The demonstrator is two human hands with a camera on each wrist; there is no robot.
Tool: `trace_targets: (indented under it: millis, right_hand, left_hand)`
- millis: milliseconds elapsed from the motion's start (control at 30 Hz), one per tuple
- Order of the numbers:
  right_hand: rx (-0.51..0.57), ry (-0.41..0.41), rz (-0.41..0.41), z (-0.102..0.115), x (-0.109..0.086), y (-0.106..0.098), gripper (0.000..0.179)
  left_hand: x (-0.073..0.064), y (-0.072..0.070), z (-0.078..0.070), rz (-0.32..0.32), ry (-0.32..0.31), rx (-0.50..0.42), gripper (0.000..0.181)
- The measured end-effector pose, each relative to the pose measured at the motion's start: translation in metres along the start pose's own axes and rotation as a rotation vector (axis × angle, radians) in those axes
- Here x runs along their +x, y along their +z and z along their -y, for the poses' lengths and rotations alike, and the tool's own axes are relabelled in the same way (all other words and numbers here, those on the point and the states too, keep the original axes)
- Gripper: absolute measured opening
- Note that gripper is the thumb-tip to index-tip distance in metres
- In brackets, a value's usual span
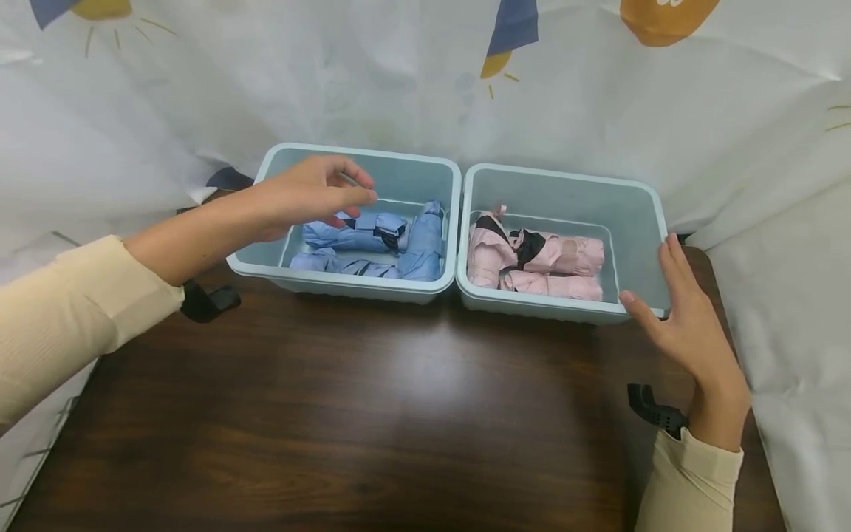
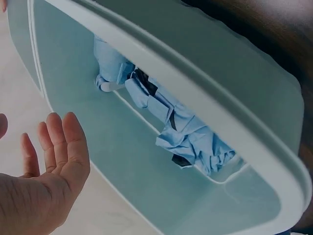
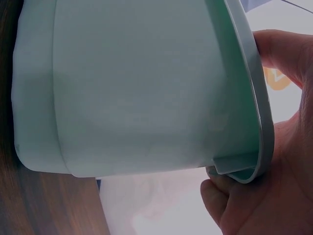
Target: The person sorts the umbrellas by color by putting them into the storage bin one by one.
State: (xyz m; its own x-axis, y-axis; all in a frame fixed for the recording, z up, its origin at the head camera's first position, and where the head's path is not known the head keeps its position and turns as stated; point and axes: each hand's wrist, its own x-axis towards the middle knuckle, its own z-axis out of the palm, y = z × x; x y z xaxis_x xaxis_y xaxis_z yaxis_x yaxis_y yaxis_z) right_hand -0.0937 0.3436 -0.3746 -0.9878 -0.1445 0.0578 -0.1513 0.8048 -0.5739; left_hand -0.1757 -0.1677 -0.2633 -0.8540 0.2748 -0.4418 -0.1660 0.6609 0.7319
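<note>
Two pale blue-green plastic bins stand side by side against the sheet. The left bin (image 1: 352,293) holds several rolled blue fabric bundles (image 1: 422,244) with dark straps, resembling folded umbrellas. In the right bin (image 1: 638,222) lie similar pink bundles (image 1: 488,255) with black parts. My left hand (image 1: 315,191) hovers above the left bin, fingers loosely bent, with nothing in them; the left wrist view shows this hand (image 2: 54,176) apart from the rim. My right hand (image 1: 691,325) holds the right bin's near right corner, thumb on the front rim and fingers (image 3: 215,198) along the side under the lip.
The bins are on a dark wooden table (image 1: 372,414), near its far edge. A white sheet (image 1: 399,89) printed with orange and blue shapes hangs behind them and along the right side. Black wrist straps (image 1: 654,414) sit by both sleeves.
</note>
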Motion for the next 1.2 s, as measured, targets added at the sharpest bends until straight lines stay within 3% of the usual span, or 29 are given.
trace_targets:
  millis: [300, 533, 867, 1200]
  right_hand:
    - [0.032, 0.006, -0.003, 0.0, -0.003, 0.008, 0.09]
    - [0.034, -0.014, -0.014, 0.002, 0.004, 0.011, 0.09]
    - [0.037, -0.03, -0.036, 0.002, 0.008, 0.011, 0.09]
    - [0.025, -0.033, -0.052, 0.004, 0.007, 0.01, 0.089]
  left_hand:
    - [0.0, 0.003, 0.013, -0.026, 0.017, 0.04, 0.054]
    - [-0.001, 0.007, 0.026, -0.087, 0.124, 0.085, 0.044]
    - [-0.014, 0.005, 0.04, -0.145, 0.255, 0.194, 0.039]
    - [-0.033, 0.006, 0.056, -0.271, 0.377, 0.4, 0.04]
